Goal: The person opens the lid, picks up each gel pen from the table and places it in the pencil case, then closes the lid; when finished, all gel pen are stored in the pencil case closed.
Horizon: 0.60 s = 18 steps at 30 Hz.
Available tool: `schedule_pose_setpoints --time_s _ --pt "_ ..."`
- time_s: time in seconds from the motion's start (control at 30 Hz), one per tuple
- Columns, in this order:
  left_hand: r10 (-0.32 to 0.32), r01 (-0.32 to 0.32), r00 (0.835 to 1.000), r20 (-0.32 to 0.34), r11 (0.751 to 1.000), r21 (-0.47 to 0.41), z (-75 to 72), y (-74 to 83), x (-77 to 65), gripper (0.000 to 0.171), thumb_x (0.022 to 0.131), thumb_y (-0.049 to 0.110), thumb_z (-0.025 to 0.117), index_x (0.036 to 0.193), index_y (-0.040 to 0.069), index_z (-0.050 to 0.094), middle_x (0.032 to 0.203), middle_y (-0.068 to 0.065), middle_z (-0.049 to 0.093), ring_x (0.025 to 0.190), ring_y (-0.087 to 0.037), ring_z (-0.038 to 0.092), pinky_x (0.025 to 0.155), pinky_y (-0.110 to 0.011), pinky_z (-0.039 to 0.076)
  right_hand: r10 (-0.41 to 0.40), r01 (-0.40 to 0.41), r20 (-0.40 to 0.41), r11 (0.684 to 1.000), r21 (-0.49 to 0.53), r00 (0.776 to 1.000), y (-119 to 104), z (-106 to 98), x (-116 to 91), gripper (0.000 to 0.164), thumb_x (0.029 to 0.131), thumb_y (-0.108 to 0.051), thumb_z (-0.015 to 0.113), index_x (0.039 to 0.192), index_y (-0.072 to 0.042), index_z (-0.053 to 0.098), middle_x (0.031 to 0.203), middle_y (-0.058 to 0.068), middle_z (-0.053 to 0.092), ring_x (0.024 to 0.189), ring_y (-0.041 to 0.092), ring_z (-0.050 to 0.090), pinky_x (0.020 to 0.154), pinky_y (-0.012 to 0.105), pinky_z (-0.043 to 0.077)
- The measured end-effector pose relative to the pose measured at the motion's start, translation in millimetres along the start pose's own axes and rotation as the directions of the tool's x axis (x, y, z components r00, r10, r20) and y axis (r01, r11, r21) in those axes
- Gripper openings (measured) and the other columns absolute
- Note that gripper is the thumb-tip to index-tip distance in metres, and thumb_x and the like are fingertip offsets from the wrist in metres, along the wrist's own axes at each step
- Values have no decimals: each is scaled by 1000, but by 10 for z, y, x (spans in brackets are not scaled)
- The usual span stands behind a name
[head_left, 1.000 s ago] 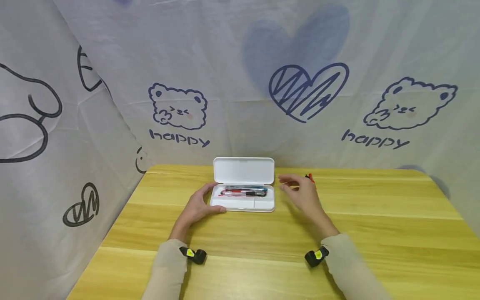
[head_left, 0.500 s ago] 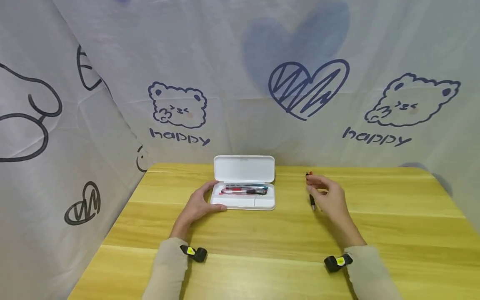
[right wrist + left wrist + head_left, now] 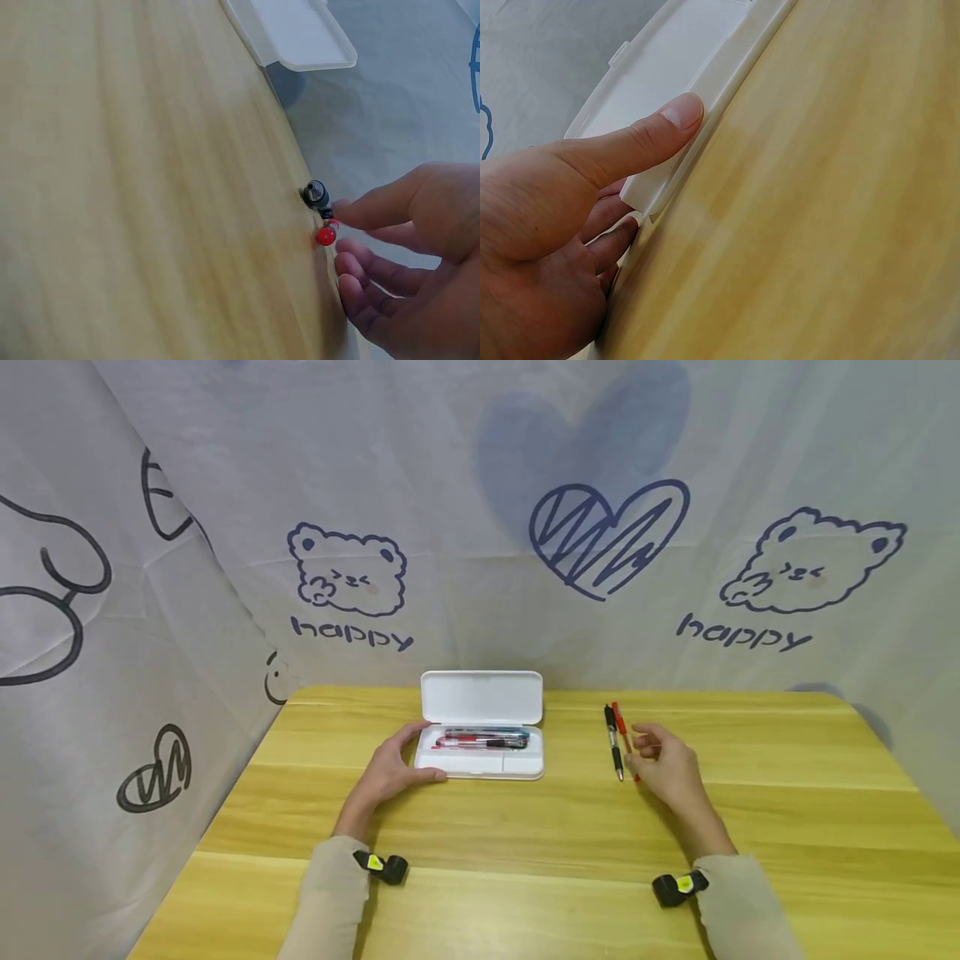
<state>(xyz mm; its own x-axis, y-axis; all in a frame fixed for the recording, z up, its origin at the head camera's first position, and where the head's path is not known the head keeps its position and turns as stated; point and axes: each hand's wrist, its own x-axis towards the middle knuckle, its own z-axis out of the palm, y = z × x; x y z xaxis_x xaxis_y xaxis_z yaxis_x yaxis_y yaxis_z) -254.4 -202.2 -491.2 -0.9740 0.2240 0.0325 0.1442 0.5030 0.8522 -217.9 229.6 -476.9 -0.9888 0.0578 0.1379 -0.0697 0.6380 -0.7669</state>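
A white pencil case (image 3: 480, 764) stands with its lid (image 3: 482, 697) raised; several pens (image 3: 483, 742) lie in its back compartment. My left hand (image 3: 392, 770) holds the case's left end, thumb over the front rim and fingers around the side, as the left wrist view shows too. To the right, a black pen (image 3: 613, 743) and a red pen (image 3: 619, 718) lie side by side on the table. My right hand (image 3: 670, 767) is just right of the red pen, thumb and curved fingers apart. In the right wrist view the thumb tip is right at the pens' ends.
The wooden table (image 3: 480, 877) ends at the back against a pale cloth (image 3: 465, 510) with printed bears and hearts. Each wrist carries a small black camera, such as the right one (image 3: 678, 887).
My right hand has moved right from beside the case, past the pens, to the red pen's right side, uncovering both pens. My left hand has stayed on the case.
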Motion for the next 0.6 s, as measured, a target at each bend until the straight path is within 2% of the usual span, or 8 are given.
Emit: schedule_pose_setpoints --time_s 0.07,0.3,0.43,0.6 --pt "4 -4 1000 -1 1000 -2 1 -5 -2 92 74 21 95 151 8 47 159 -17 41 151 -37 27 124 -53 21 0 0 9 1000 -24 1000 12 5 -3 45 91 0 72 134 7 59 115 25 67 104 39 64 87 49 56" --pt "6 -6 1000 1 1000 -3 9 5 11 93 73 21 96 151 8 47 160 -17 41 152 -35 27 124 -51 21 10 -21 -92 993 -119 996 45 -31 -47 23 88 2 65 110 6 73 93 17 73 84 31 67 74 42 54" --pt "5 -5 1000 4 1000 2 4 1 13 94 73 21 96 151 8 47 159 -16 41 152 -34 27 124 -49 21 20 -37 -134 991 -125 991 66 -41 -42 20 89 0 66 106 6 75 90 16 74 81 31 69 72 41 55" --pt "-8 8 1000 4 1000 -6 5 -5 6 93 72 22 96 151 11 48 159 -13 43 152 -32 27 125 -47 21 29 -47 -166 993 -105 986 66 -44 -32 19 89 0 67 105 6 76 89 16 75 79 28 69 68 34 54"
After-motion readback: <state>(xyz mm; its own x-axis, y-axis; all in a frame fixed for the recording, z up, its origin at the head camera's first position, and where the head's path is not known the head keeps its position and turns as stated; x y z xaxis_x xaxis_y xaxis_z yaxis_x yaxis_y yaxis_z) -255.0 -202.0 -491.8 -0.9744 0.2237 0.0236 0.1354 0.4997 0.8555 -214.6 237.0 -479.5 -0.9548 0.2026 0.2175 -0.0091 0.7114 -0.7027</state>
